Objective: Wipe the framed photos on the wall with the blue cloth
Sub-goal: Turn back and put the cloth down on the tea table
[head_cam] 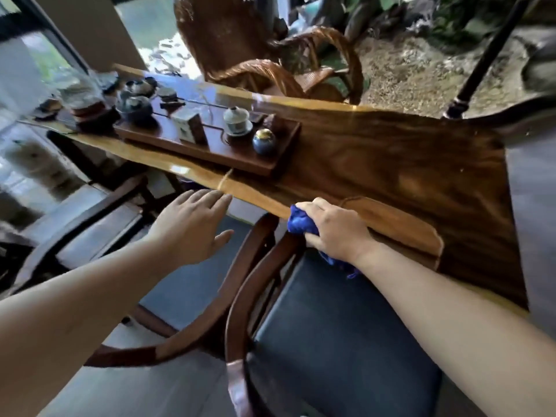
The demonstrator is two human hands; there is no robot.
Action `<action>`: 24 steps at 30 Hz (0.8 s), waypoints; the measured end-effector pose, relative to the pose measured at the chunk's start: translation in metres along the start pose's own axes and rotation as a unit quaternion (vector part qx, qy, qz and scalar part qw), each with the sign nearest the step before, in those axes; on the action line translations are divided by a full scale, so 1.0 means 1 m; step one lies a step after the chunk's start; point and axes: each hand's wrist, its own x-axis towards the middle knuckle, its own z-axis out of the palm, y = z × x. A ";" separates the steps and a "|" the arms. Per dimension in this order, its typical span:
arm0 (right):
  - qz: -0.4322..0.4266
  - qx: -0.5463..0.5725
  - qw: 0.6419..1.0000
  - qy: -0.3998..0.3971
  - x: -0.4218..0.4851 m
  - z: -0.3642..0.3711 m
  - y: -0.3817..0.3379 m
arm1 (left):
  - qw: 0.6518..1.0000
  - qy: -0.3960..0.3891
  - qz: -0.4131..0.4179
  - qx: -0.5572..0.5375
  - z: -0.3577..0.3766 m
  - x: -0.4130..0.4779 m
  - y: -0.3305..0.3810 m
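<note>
Your right hand (334, 228) has the bunched royal-blue cloth (301, 223) clenched in its fingers (313, 210), right at the near edge of the long glossy wooden slab desk (406, 164), where the pale sapwood strip runs along the rim. Most of the cloth is balled inside your fist, with one lump showing at the thumb side and a frayed tail hanging below your wrist, which reads as a carrying grip rather than a flat wiping pad; you would likely want to spread it before it meets glass. Your right forearm reaches forward low over the dark-cushioned wooden armchair (331, 341) pushed up to the desk, wrist nearly straight, knuckles up. Your left hand (192, 227) is released and holds nothing: palm down, fingers spread and slightly lifted, hovering just off the near edge of the desk above the gap between the chairs, probably as a balance or a guard as you lean in. The framed photos and the wall they hang on are not in view at all, so the wiping has not started as far as can be judged. Towards the far left end of the desk sits a dark wooden tea tray (210, 145) carrying a small lidded porcelain cup (236, 120) and a round blue-and-gold jar (264, 141), well apart from both your hands.
</note>
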 end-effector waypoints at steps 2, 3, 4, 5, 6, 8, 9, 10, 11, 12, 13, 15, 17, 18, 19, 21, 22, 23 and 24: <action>0.022 -0.011 1.000 0.005 -0.009 0.005 0.034 | 1.000 0.002 0.010 -0.024 0.006 0.024 0.022; 0.028 -0.021 0.999 0.008 -0.011 0.004 0.046 | 0.999 0.007 0.010 -0.035 0.007 0.030 0.030; 0.041 -0.028 0.999 0.014 -0.016 0.009 0.066 | 0.999 0.006 0.014 -0.049 0.015 0.043 0.044; 0.052 -0.035 0.998 0.019 -0.018 0.009 0.080 | 0.998 0.007 0.015 -0.058 0.018 0.051 0.054; 0.059 -0.047 0.997 0.026 -0.022 0.016 0.099 | 0.997 0.003 0.018 -0.071 0.026 0.060 0.068; 0.075 -0.079 0.993 0.037 -0.029 0.028 0.130 | 0.996 -0.002 0.023 -0.090 0.041 0.072 0.090; 0.088 -0.092 0.991 0.033 -0.031 0.034 0.143 | 0.995 -0.004 0.026 -0.094 0.049 0.075 0.099; 0.097 -0.102 0.989 0.032 -0.033 0.040 0.156 | 0.995 -0.005 0.028 -0.093 0.057 0.077 0.106; 0.112 -0.110 0.987 0.023 -0.033 0.044 0.165 | 0.995 -0.010 0.028 -0.093 0.062 0.079 0.110; 0.121 -0.115 0.986 0.020 -0.033 0.050 0.175 | 0.995 -0.018 0.028 -0.094 0.069 0.081 0.114; 0.138 -0.111 0.984 0.008 -0.034 0.055 0.181 | 0.994 -0.028 0.028 -0.099 0.077 0.084 0.118; 0.164 -0.094 0.982 -0.014 -0.034 0.066 0.187 | 0.993 -0.040 0.023 -0.109 0.086 0.087 0.121; 0.172 -0.078 0.982 -0.034 -0.035 0.081 0.186 | 0.992 -0.042 0.018 -0.114 0.093 0.089 0.122; 0.164 -0.075 0.983 -0.041 -0.038 0.092 0.185 | 0.992 -0.044 0.020 -0.116 0.098 0.090 0.123; 0.162 -0.074 0.983 -0.052 -0.040 0.098 0.182 | 0.992 -0.047 0.019 -0.115 0.102 0.091 0.124; 0.170 -0.081 0.980 -0.062 -0.044 0.108 0.177 | 0.991 -0.057 0.019 -0.121 0.105 0.092 0.125; 0.170 -0.091 0.979 -0.065 -0.044 0.111 0.177 | 0.991 -0.057 0.021 -0.120 0.107 0.092 0.125; 0.181 -0.095 0.975 -0.088 -0.043 0.108 0.176 | 0.991 -0.059 0.025 -0.116 0.107 0.092 0.125; 0.188 -0.092 0.972 -0.103 -0.041 0.108 0.179 | 0.992 -0.054 0.029 -0.112 0.108 0.091 0.123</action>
